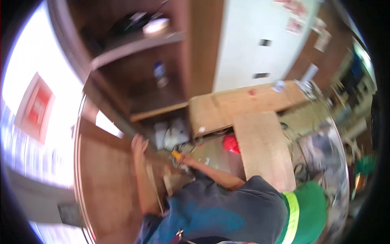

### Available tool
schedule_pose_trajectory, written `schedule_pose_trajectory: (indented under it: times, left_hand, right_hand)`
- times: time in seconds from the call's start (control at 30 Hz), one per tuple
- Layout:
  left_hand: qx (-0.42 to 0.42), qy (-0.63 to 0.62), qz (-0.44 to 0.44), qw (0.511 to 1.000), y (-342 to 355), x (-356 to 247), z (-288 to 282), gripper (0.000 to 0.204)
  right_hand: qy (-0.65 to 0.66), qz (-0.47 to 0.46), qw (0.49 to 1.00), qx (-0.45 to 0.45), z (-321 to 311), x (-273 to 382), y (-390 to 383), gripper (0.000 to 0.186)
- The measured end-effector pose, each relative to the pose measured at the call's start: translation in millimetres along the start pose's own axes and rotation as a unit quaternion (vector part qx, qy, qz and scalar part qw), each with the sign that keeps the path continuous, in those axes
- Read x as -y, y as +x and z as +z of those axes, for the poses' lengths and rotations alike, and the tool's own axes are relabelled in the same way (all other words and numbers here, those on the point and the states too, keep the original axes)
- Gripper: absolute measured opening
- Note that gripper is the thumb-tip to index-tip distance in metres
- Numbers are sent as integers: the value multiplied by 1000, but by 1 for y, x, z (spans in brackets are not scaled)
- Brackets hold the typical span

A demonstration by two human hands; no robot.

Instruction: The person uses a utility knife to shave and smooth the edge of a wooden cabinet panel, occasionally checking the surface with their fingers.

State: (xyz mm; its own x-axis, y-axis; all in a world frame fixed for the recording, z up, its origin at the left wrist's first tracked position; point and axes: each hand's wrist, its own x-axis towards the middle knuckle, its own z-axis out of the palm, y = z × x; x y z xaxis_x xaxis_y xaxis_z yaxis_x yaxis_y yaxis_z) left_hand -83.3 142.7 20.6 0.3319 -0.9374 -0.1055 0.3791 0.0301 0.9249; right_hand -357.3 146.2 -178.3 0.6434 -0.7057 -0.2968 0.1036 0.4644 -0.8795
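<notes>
Yellow-handled tool (pixel 176 155), seven o'clock of view centre: held in right hand (pixel 187 160), fingers wrapped round it, presumably for control; working end blurred. Left hand (pixel 139 145), eight o'clock: fingers spread, beside brown panel (pixel 107 175), perhaps bracing; contact unclear.

A woodworking site, either a workshop or a room being fitted out: a bare wooden board (pixel 264 150), an open brown cabinet (pixel 205 49), a yellow-handled tool (pixel 176 154), and coiled cable (pixel 301 172) on a littered floor (pixel 217 153).
</notes>
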Motion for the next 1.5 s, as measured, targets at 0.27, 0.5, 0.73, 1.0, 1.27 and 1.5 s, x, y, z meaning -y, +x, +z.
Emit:
schedule_pose_trajectory:
  times: [0.27,0.5,0.73,1.0,1.27,1.5]
  left_hand:
    - [-88,154,-90,980,65,-42,-38,57]
    - [-92,109,-109,984,153,-14,-31,48]
    - [-230,42,-111,966,217,12,23,17]
    - [-431,117,64,892,289,69,27,54]
    - [-460,299,-57,834,250,-15,114,77]
    - [-462,242,-30,853,252,-25,131,89]
  right_hand:
    - [-104,14,988,-115,69,49,26,37]
    - [-149,-45,983,-99,99,119,85,45]
    - [-335,-55,928,-156,88,163,146,48]
    - [-420,-83,895,-126,90,168,182,50]
    - [-397,-156,903,-58,66,150,212,52]
    - [-290,-46,956,-16,113,209,242,44]
